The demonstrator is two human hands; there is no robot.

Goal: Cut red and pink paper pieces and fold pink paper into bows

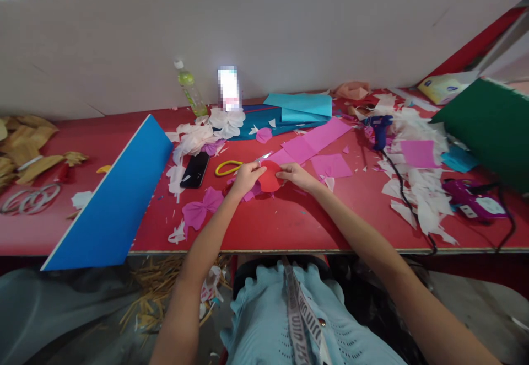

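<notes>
Both hands pinch the red paper piece (270, 177) mid-table, left hand (244, 178) at its 9 o'clock, right hand (294, 174) at 3. Thin paper, so uneven pulling could tear it. Scissors (231, 167) at 10 look close, I think.

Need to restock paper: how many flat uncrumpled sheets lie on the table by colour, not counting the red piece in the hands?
Pink sheets: 3 (long strip, square, right square)
Light blue folded sheets: 1 stack, count within unclear
Green sheet: 1
Blue board: 1
Total: 6
</notes>
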